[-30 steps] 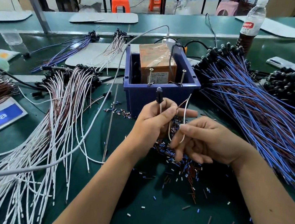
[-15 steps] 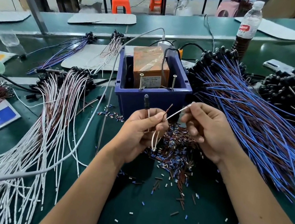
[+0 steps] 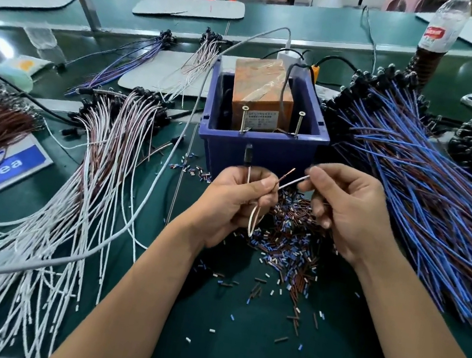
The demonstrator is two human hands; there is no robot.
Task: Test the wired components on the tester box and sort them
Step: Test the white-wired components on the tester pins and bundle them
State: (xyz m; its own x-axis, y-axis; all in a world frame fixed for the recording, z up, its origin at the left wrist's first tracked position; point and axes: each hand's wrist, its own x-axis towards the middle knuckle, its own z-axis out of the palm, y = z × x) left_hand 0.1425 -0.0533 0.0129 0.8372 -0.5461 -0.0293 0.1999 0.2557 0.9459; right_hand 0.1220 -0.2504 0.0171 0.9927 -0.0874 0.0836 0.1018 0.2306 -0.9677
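One wired component held up between my two hands, just in front of the tester box.

My left hand (image 3: 237, 201) grips the small black-capped component with its thin white and brown leads (image 3: 254, 210), fingers curled round the looped wires; the cap stands upright above my fist. My right hand (image 3: 348, 211) pinches the white lead's end between thumb and forefinger. The dark blue plastic tester box holding an orange taped block and two upright screws (image 3: 262, 148) sits just beyond on the green bench mat (image 3: 232, 336), with white-wired bundles (image 3: 85, 184) to the left and blue-wired bundles (image 3: 430, 197) to the right.
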